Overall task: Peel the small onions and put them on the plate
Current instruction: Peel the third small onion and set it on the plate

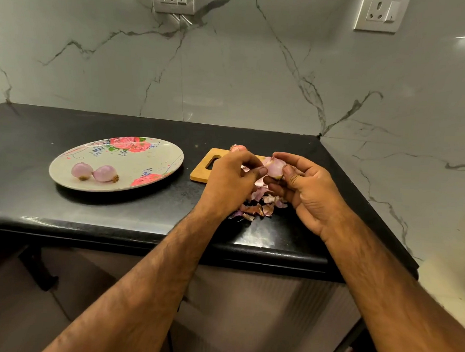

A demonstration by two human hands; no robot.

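Two peeled onions (105, 173) sit on the plate (65, 167) — left hand (230, 175) and right hand (306, 185) pinch a third onion (275, 167), half-skinned; another onion (238, 148) waits behind

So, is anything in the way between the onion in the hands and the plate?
Nothing visible. The onion, pinched between left hand and right hand, is by the cutting board; from there to the plate lies only bare counter. Two peeled onions lie on its near left part.
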